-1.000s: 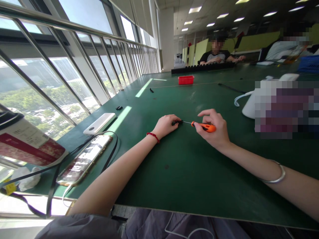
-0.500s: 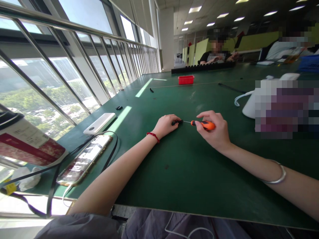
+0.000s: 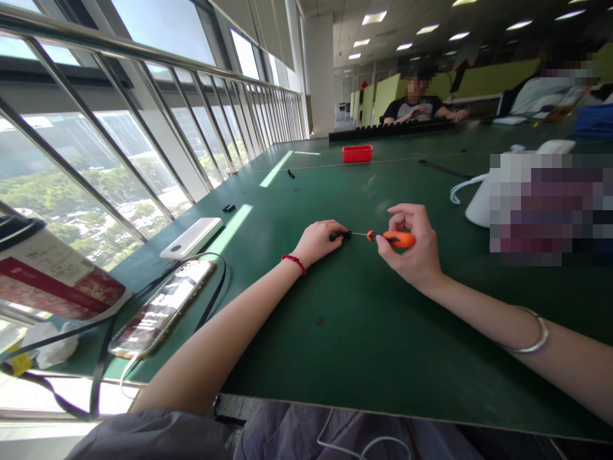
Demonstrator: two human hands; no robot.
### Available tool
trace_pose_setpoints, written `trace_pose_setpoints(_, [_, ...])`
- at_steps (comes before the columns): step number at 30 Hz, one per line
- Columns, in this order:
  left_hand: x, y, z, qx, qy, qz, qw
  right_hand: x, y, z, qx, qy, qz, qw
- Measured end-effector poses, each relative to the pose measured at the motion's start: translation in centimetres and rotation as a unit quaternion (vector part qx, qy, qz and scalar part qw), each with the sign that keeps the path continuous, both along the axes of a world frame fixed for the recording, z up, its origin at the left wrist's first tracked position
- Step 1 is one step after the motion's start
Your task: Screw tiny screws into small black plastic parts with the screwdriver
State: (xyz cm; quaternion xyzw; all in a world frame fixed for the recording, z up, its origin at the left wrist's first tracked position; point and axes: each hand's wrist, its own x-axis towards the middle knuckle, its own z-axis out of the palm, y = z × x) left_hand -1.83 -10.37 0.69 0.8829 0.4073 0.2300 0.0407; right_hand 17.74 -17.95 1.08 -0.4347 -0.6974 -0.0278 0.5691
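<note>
My left hand (image 3: 318,244) rests on the green table, its fingers closed on a small black part (image 3: 341,235) whose exact kind I cannot make out. My right hand (image 3: 416,246) holds a screwdriver (image 3: 401,239) by its orange and black handle, between the thumb and the curled fingers. The thin metal shaft points left, and its tip meets the black part at my left fingertips. The screwdriver lies nearly level, close above the tabletop.
A white power bank (image 3: 191,237), a phone (image 3: 165,306) with a cable and a paper cup (image 3: 57,268) stand at the left. Small black pieces (image 3: 228,208) lie beyond. A red bin (image 3: 357,154) sits farther back; a person (image 3: 416,105) works across the table.
The fingers of my right hand have lifted and shifted slightly on the screwdriver handle. My left hand and the black part stay in place.
</note>
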Motion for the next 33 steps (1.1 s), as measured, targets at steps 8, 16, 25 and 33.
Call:
trace_pose_setpoints(8, [0.02, -0.01, -0.05, 0.004, -0.004, 0.0, 1.0, 0.02, -0.04, -0.05, -0.009, -0.013, 0.002, 1.0])
trace_pose_setpoints(16, [-0.01, 0.05, -0.07, 0.006, -0.007, -0.006, 1.0, 0.06, -0.08, -0.04, -0.002, -0.043, 0.0, 0.999])
trace_pose_setpoints(25, [-0.03, 0.16, -0.2, 0.009, -0.007, -0.006, 1.0, -0.17, -0.21, 0.04, -0.01, -0.033, -0.004, 0.999])
trace_pose_setpoints(33, [-0.03, 0.17, -0.17, 0.006, -0.004, -0.005, 1.0, -0.18, -0.15, -0.04, -0.01, -0.008, -0.01, 1.0])
